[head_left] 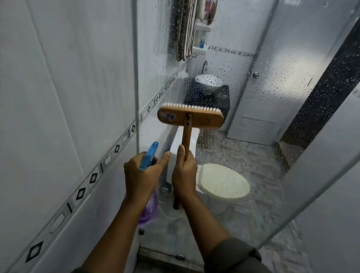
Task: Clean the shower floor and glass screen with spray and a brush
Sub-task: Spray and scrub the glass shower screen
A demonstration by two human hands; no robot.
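Our right hand (184, 173) curls round the upright handle of the brush (190, 117). Its head lies level, bristles facing the wet glass screen (255, 88) straight ahead, nearer its left edge. Our left hand (143, 176), just beside, grips the spray bottle (150, 155).

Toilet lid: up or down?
Down. Through the droplet-covered glass, the lid lies flat over the bowl, cream top facing up, not leaning back on the cistern.

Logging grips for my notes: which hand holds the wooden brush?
The right hand grips the wooden brush by its handle; the left hand holds the blue-topped spray bottle instead.
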